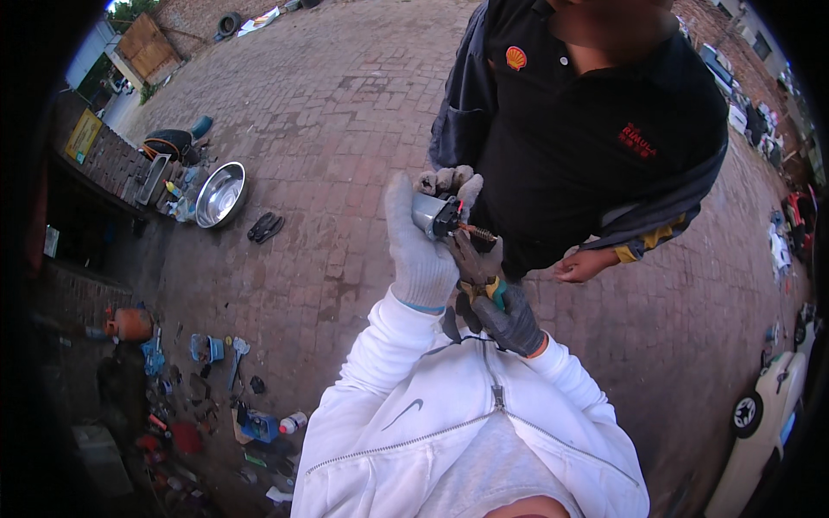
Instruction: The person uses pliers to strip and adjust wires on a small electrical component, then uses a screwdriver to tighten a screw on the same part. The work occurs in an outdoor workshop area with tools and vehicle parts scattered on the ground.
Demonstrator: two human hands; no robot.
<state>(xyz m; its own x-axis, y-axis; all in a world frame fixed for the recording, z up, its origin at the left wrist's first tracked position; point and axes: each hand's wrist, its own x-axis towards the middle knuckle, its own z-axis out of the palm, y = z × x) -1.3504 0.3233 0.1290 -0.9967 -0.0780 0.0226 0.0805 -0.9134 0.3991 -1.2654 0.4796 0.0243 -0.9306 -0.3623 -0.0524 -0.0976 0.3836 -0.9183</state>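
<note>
In front of my chest, my left hand (423, 246), in a pale knit glove with dirty fingers, is closed around what looks like a small electric motor (429, 215). It has a silver cylindrical case, a black end cap and a coppery, spiral-ridged shaft pointing right. Just below, my right hand (514, 321), in a dark glove, is closed on a hand tool with a yellow and green handle (495, 291). The tool's working end is hard to make out against the brownish glove area beside it.
A person in a black shirt (570, 147) stands close ahead, one bare hand (587, 264) low at the right. Leftward on the brick paving are a metal basin (221, 195), black shoes (266, 227), an orange gas cylinder (131, 325) and scattered tools. A pale car (760, 423) stands right.
</note>
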